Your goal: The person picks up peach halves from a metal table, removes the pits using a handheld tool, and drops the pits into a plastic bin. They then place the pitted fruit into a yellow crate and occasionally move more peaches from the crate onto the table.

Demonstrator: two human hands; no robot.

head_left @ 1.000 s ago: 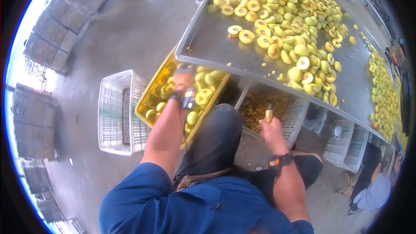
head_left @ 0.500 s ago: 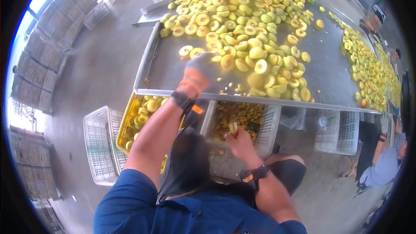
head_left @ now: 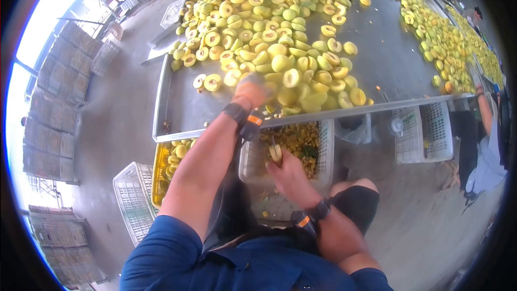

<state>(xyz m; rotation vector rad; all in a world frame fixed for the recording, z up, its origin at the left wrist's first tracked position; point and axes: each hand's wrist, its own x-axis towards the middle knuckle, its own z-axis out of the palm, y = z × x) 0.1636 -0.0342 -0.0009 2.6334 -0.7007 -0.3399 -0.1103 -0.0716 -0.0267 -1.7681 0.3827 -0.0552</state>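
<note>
My left hand (head_left: 251, 91), in a grey and orange glove, reaches over the near edge of the pile of halved yellow-green fruit (head_left: 280, 63). Motion smears its fingers, so I cannot tell whether they hold a piece. My right hand (head_left: 291, 175) is bare and closed around a short pale-handled tool (head_left: 276, 153) with a thin tip pointing up and away. Beneath that tool sits a white crate (head_left: 326, 151) of brownish-yellow fruit scraps. Many halves show a brown pit or hollow. Two halves (head_left: 212, 82) lie cut side up left of my left hand.
The metal table (head_left: 377, 70) has a raised rim. A yellow crate (head_left: 160, 167) of fruit halves stands below its left end, beside a white crate (head_left: 132, 194). Other white crates (head_left: 425, 132) are under the right side. Another person (head_left: 487, 151) works at the far right beside more fruit.
The view has shifted, so the table sits further left and is tilted. My left hand has moved right along the pile's near edge. My right hand still grips the tool over the scrap crate.
</note>
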